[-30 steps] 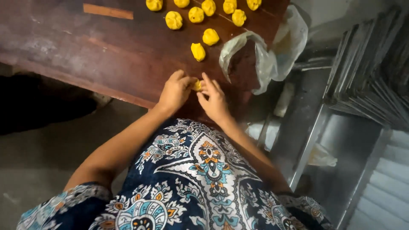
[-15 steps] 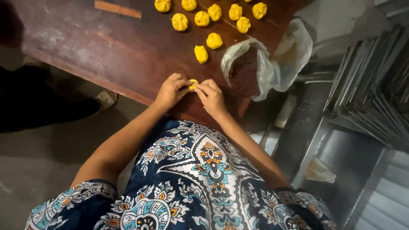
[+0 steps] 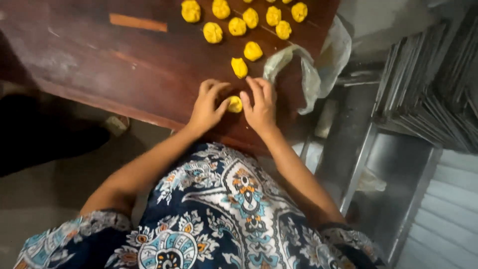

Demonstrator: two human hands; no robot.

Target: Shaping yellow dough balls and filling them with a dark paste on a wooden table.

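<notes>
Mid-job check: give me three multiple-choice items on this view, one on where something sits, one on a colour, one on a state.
1. Where is the clear plastic bag?
A. on the right end of the wooden table
B. on the floor at the left
C. in the person's lap

2. What colour is the dough piece between the hands?
A. white
B. yellow
C. green

3. How do the left hand and right hand stand to that piece?
A. both lifted far from it
B. only one near it
C. both at it, fingertips touching it on the table

Answers:
1 A, the bag lies open by the table's right edge, beside the row of dough balls.
2 B, it matches the other yellow lumps.
3 C, the piece sits pinched between the fingers of both hands near the table's front edge.
</notes>
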